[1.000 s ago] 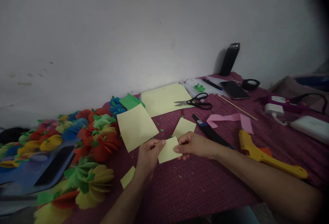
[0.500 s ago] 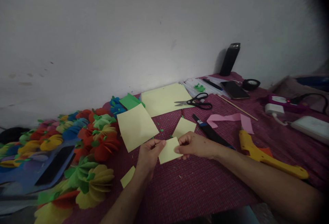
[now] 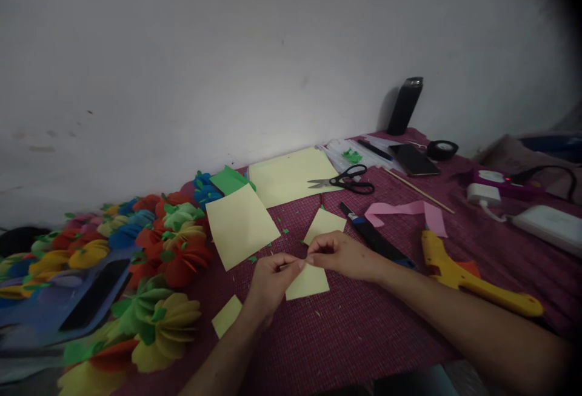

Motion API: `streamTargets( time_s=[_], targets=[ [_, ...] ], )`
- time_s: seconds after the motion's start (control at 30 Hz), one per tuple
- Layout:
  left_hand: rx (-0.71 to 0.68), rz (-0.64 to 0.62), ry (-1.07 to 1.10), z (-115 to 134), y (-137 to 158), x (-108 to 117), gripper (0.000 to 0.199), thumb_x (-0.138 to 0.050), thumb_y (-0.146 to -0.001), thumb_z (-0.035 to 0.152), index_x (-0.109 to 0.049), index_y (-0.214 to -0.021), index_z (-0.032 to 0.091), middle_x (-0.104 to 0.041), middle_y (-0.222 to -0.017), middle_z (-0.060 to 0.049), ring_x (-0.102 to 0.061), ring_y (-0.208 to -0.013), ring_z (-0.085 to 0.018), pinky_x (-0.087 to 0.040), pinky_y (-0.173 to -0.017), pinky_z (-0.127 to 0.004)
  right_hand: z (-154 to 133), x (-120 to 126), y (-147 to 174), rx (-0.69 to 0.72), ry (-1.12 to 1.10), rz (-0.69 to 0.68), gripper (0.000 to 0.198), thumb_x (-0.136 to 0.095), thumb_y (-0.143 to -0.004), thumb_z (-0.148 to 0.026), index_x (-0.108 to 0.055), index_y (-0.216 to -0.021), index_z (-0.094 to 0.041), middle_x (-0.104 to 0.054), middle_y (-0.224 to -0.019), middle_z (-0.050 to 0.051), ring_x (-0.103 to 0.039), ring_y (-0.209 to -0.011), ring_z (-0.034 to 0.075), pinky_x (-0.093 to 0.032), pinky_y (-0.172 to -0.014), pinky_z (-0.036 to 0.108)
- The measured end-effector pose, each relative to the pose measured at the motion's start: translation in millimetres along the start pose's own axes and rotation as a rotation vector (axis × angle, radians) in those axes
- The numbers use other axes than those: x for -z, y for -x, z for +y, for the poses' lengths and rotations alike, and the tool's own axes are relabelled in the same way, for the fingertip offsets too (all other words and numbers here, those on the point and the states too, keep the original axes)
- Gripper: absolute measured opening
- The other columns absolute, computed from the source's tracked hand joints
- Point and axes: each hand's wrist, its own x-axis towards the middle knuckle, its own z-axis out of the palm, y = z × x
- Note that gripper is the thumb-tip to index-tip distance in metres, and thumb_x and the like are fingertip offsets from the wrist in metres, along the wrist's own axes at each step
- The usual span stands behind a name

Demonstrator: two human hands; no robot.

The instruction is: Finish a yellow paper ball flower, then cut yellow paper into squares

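Observation:
Between my two hands is a small pale yellow paper piece, pinched along its upper edge. My left hand grips that edge between thumb and forefinger; my right hand pinches it right beside, the fingertips almost meeting. The rest of the piece hangs toward me over the cloth. Just beyond my right hand lies another small yellow square, partly covered by the fingers. A larger yellow sheet rests behind my left hand, and a small yellow scrap lies by my left forearm.
Black-handled scissors lie on a stack of yellow sheets. Colourful paper pumpkins crowd the left side. On the right are a black utility knife, pink ribbon, yellow glue gun, phone and dark bottle.
Both hands have come together at the top edge of the small yellow piece. Earlier they held it at opposite sides; now its free part points down toward me.

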Motion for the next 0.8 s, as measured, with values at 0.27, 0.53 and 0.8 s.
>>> streamTargets(
  time_s=[0.27, 0.53, 0.8],
  targets=[
    [-0.015, -0.075, -0.02, -0.3, 1.2, -2.5, 0.021, -0.064, -0.069, 0.036, -0.066, -0.068, 0.016, -0.057, -0.056, 0.002, -0.045, -0.051, -0.01, -0.031, -0.05, -0.021, 3.0, -2.5, 0.5, 0.017, 0.033, -0.017, 0.015, -0.055, -0.073, -0.028, -0.061, -0.068, -0.014, -0.052, -0.058, -0.003, -0.043, -0.052, 0.008, -0.034, -0.05, 0.02],
    [-0.027, -0.082, -0.06, 4.8, 1.0, 2.6, 0.021, -0.064, -0.067, 0.035, -0.067, -0.062, 0.016, -0.057, -0.054, 0.0, -0.045, -0.05, -0.011, -0.031, -0.05, -0.021, 1.2, 1.7, 2.1, -0.005, 0.008, -0.053, 0.015, -0.055, -0.072, -0.027, -0.062, -0.066, -0.016, -0.054, -0.055, -0.003, -0.046, -0.05, 0.008, -0.035, -0.05, 0.021],
    [-0.029, -0.034, -0.071, 7.4, 1.4, 9.9, 0.021, -0.064, -0.067, 0.035, -0.066, -0.061, 0.014, -0.055, -0.052, 0.001, -0.044, -0.047, -0.01, -0.03, -0.047, -0.021, -14.9, 20.5, 4.3, -0.093, -0.07, -0.035, 0.014, -0.057, -0.068, -0.028, -0.059, -0.064, -0.015, -0.056, -0.057, -0.001, -0.05, -0.051, 0.009, -0.04, -0.052, 0.022]
  ],
)
